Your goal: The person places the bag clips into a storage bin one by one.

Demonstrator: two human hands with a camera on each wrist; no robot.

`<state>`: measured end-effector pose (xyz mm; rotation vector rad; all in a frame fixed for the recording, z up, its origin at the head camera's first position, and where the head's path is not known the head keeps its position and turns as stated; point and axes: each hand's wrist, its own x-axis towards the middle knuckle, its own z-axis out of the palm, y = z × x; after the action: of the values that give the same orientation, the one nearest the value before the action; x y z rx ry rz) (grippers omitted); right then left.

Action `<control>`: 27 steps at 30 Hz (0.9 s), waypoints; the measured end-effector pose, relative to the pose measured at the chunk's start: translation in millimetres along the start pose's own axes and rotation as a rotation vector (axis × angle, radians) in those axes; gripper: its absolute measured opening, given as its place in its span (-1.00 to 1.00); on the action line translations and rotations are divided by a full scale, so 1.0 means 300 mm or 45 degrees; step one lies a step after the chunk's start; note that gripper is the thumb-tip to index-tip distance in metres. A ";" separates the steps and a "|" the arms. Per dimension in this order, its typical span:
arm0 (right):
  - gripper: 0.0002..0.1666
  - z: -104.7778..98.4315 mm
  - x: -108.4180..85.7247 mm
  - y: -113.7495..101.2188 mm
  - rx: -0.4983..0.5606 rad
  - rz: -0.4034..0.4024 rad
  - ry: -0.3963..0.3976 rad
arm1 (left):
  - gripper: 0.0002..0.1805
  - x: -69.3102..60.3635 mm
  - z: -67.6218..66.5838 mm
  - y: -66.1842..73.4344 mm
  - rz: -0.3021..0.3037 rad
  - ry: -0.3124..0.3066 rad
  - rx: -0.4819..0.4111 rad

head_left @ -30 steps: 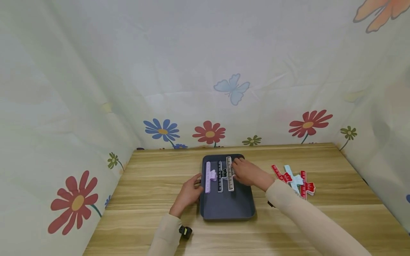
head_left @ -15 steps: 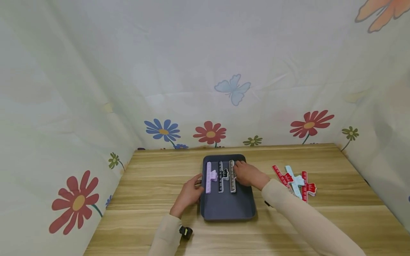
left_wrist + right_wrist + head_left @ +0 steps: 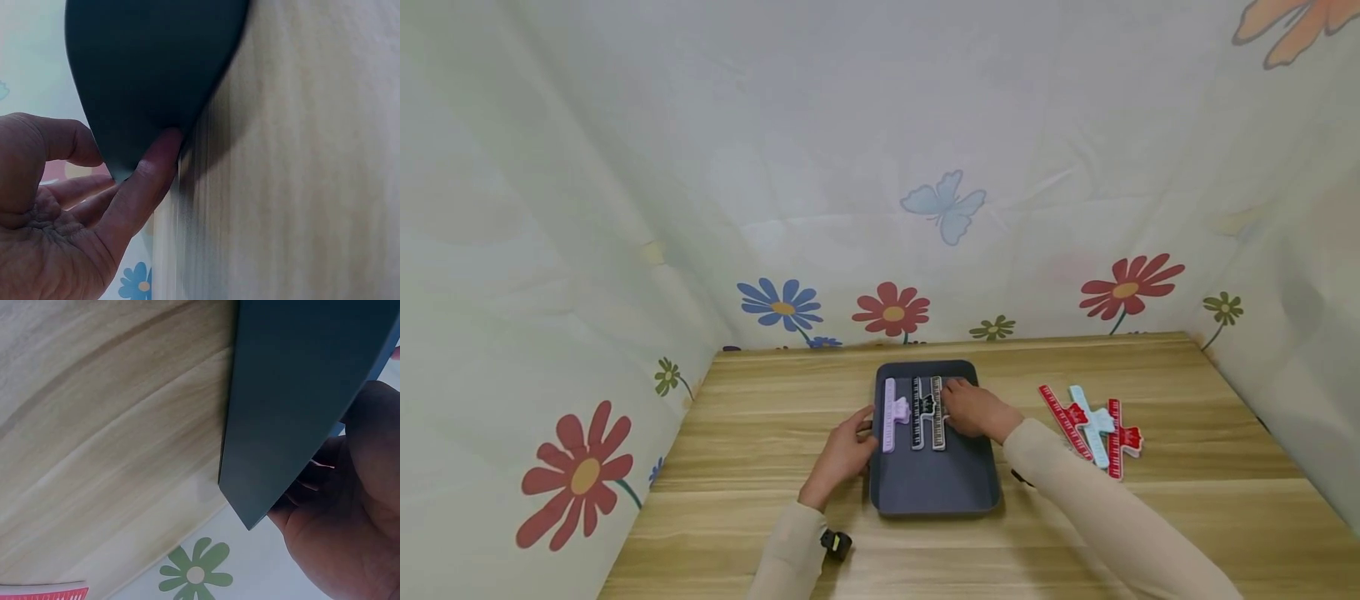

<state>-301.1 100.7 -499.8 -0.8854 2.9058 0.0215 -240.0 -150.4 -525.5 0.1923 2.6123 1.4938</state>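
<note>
A dark grey tray (image 3: pixel 932 487) holds a purple clip (image 3: pixel 889 421), a black clip (image 3: pixel 917 429) and a brown-and-white clip (image 3: pixel 937 433), side by side and upright in the head view. My left hand (image 3: pixel 844 457) grips the tray's left side; in the left wrist view that hand (image 3: pixel 69 219) has thumb and fingers on either side of the tray wall (image 3: pixel 150 69). My right hand (image 3: pixel 976 410) pinches the brown-and-white clip's handle, its fingertips partly hidden. In the right wrist view, the tray's outer wall (image 3: pixel 294 406) hides the fingers of my right hand (image 3: pixel 344 519).
Right of the tray on the wooden table (image 3: pixel 760 417) lie a red clip (image 3: pixel 1060 410), a pale blue clip (image 3: pixel 1097 446) touching it, and another red clip (image 3: pixel 1114 417). A flower-patterned curtain (image 3: pixel 820 167) stands behind the table.
The brown-and-white clip, in my right hand, has come down lower in the tray, shifted right, then back left beside the black clip. My left hand stays on the tray.
</note>
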 end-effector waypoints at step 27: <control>-0.25 -0.069 -0.066 -0.027 0.008 0.021 0.121 | -0.33 0.007 0.003 -0.007 -0.001 0.009 -0.003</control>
<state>-282.4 104.1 -477.1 -0.8846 2.9995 -0.0290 -242.0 -150.6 -527.9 0.1855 2.6157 1.5003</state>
